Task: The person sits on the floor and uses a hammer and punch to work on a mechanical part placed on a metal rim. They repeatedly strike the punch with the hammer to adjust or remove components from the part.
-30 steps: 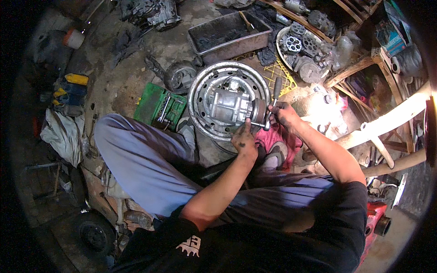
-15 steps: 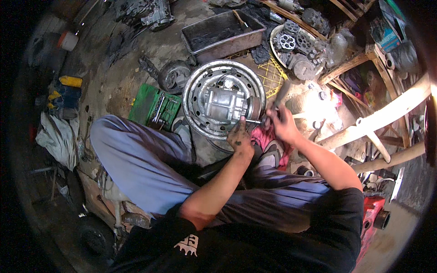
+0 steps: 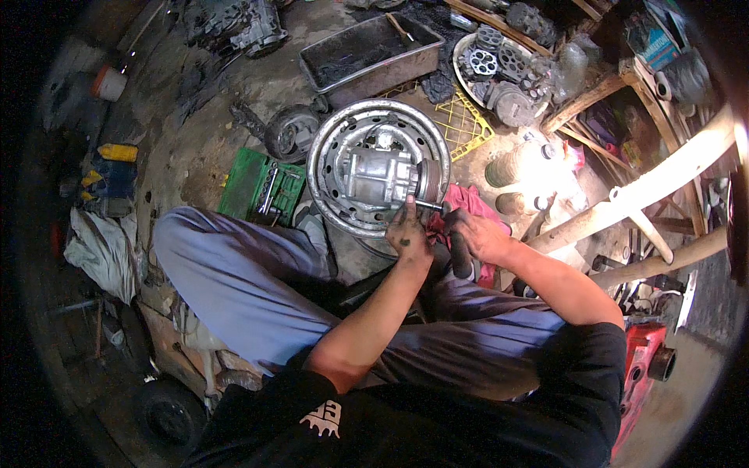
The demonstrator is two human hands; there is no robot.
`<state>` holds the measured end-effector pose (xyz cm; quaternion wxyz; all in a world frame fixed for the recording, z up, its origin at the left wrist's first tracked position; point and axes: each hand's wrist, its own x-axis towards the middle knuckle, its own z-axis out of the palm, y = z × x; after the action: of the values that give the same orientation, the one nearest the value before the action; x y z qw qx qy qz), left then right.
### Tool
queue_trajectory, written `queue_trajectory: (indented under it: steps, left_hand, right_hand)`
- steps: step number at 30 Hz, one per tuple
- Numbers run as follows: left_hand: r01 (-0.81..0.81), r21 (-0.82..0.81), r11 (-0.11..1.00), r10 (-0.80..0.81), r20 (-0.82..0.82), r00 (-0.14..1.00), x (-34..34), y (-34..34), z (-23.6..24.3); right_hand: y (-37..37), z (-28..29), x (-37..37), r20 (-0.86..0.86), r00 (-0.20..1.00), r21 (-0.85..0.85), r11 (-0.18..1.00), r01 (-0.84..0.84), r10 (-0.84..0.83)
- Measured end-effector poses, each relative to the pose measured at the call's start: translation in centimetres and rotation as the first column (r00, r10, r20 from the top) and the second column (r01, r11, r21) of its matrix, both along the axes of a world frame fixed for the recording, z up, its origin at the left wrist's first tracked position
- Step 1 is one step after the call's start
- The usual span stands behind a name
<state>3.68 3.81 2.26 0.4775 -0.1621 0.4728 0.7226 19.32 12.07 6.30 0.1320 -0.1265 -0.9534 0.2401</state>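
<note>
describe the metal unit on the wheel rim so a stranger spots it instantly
Find the large round silver wheel rim near the middle of the view. On it sits a blocky silver metal housing. Its grooved round pulley, at the right end, sets it apart from the dark round part off the rim's upper left.

glossy metal housing — matt cloth

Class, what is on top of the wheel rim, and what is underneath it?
On the rim lies a metal unit with a ribbed pulley. The unit hides much of the rim's middle; whatever is directly beneath the rim is covered and cannot be seen.
</note>
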Motion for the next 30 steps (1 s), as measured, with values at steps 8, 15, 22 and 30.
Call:
queue_trajectory:
  steps: [8,15,22,30]
  left_hand:
    - [-0.122,-0.098,0.988,0.127,0.048,0.991,-0.2,0.6,2.1]
    - [-0.07,-0.016,0.997,0.07,-0.03,0.997,0.1,0.0,1.8]
    - [-0.005,0.119,0.993,0.005,0.002,1.0,-0.1,-0.8,1.0]
    - [-0.072,-0.028,0.997,0.075,0.144,0.987,0.0,0.0,1.1]
  right_hand:
    - [3.7,2.0,-6.0,0.184,0.775,-0.786,0.382,0.486,-0.605]
    - [3.6,-1.1,-6.2,0.262,0.729,-0.873,0.167,0.458,-0.632]
    - [1.9,-0.4,-0.3,0.107,0.988,-0.07,0.992,-0.106,0.113]
    - [3.2,1.5,1.4,-0.223,0.904,-0.169,0.928,0.332,-0.364]
